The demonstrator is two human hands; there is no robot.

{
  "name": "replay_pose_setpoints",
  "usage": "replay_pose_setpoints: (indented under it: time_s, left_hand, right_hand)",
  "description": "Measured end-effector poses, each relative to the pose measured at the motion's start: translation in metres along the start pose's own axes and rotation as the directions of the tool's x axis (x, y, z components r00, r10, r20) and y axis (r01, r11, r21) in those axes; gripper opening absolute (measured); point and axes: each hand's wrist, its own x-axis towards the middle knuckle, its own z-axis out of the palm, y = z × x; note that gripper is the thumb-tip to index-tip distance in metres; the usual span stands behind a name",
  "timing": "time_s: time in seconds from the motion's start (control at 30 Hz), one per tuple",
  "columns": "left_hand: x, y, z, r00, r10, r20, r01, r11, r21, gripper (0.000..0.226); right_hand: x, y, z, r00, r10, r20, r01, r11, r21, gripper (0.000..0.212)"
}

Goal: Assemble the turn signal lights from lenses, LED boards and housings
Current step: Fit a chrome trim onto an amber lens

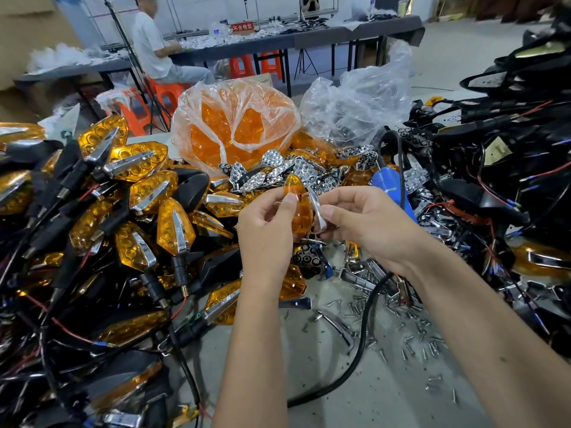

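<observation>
My left hand (267,230) pinches an amber lens (299,208) upright at the middle of the view. My right hand (367,220) holds a chrome trim strip (318,211) against the lens's right side. Behind them lies a heap of chrome reflector inserts (293,173). A large pile of finished amber turn signals (133,193) with black stems fills the left. Black housings with wires (494,168) are stacked on the right.
A clear bag of amber lenses (234,125) and a second clear bag (361,100) stand at the back. A blue electric screwdriver (391,186) lies by my right hand, its black cable (361,344) crossing the table. Loose screws (411,335) are scattered. A seated person (154,44) works at a far table.
</observation>
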Motion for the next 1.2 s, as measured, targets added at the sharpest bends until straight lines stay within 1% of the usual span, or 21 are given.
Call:
replay_pose_setpoints:
  time_s: [0.13, 0.2, 0.27, 0.4, 0.53, 0.63, 0.77, 0.87, 0.97, 1.07, 1.2]
  left_hand:
    - [0.000, 0.001, -0.001, 1.000, -0.016, 0.007, 0.016, 1.000, -0.017, 0.026]
    - [0.000, 0.000, -0.002, 1.000, -0.021, 0.018, 0.021, 0.999, -0.027, 0.023]
    - [0.000, 0.000, -0.002, 1.000, -0.021, 0.023, 0.021, 0.999, -0.031, 0.023]
    - [0.000, 0.001, 0.000, 1.000, -0.009, 0.004, 0.009, 1.000, -0.025, 0.031]
    - [0.000, -0.001, 0.001, 0.999, 0.027, -0.033, -0.027, 0.999, 0.022, 0.022]
    - [-0.001, -0.002, 0.004, 0.998, 0.038, -0.056, -0.035, 0.998, 0.045, 0.022]
    - [-0.003, -0.001, 0.007, 0.994, 0.097, -0.055, -0.090, 0.989, 0.117, 0.024]
    - [-0.004, -0.001, 0.008, 0.993, 0.111, -0.049, -0.106, 0.989, 0.104, 0.024]
    - [-0.005, -0.001, 0.010, 0.994, 0.100, -0.052, -0.096, 0.992, 0.088, 0.018]
    - [-0.007, 0.000, 0.012, 0.995, 0.053, -0.080, -0.052, 0.998, 0.018, 0.015]
    - [-0.006, 0.000, 0.009, 0.997, 0.017, -0.081, -0.024, 0.996, -0.083, 0.010]
  right_hand:
    - [0.000, 0.000, 0.000, 0.999, 0.039, 0.006, -0.039, 0.995, 0.092, 0.011]
    - [-0.001, 0.000, -0.001, 0.997, 0.066, 0.026, -0.069, 0.989, 0.129, 0.015]
    - [-0.001, 0.000, 0.000, 0.997, 0.070, 0.028, -0.073, 0.988, 0.133, 0.015]
    - [0.000, 0.000, 0.003, 0.998, 0.052, -0.041, -0.048, 0.995, 0.089, 0.012]
    - [0.001, -0.001, 0.007, 0.998, 0.025, -0.065, -0.026, 1.000, -0.008, 0.013]
    - [0.002, 0.000, 0.011, 0.995, 0.013, -0.097, -0.016, 0.999, -0.031, 0.017]
    - [0.003, 0.001, 0.014, 0.992, -0.033, -0.120, 0.018, 0.992, -0.124, 0.012]
    - [0.004, 0.001, 0.016, 0.991, -0.047, -0.125, 0.030, 0.990, -0.139, 0.012]
    - [0.004, 0.001, 0.015, 0.991, -0.039, -0.124, 0.022, 0.990, -0.139, 0.011]
    - [0.003, 0.000, 0.016, 0.991, -0.033, -0.131, 0.018, 0.993, -0.116, 0.002]
    - [0.004, 0.002, 0.019, 0.992, 0.041, -0.122, -0.045, 0.999, -0.028, 0.024]
